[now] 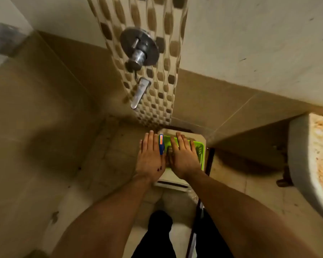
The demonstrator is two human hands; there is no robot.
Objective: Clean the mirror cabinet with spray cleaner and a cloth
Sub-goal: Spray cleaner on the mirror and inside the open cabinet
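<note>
Between the fingers (150, 140) lies a blue bottle (161, 144)

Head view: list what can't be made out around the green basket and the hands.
- Green basket inside: head view, mostly covered by the right hand.
- Blue item at the basket's left rim: label too small to read; whether the left hand touches it is unclear.
- Sink: cut off by the right edge.
- Grey fixture at upper left: blurred, cut by the left edge.
</note>
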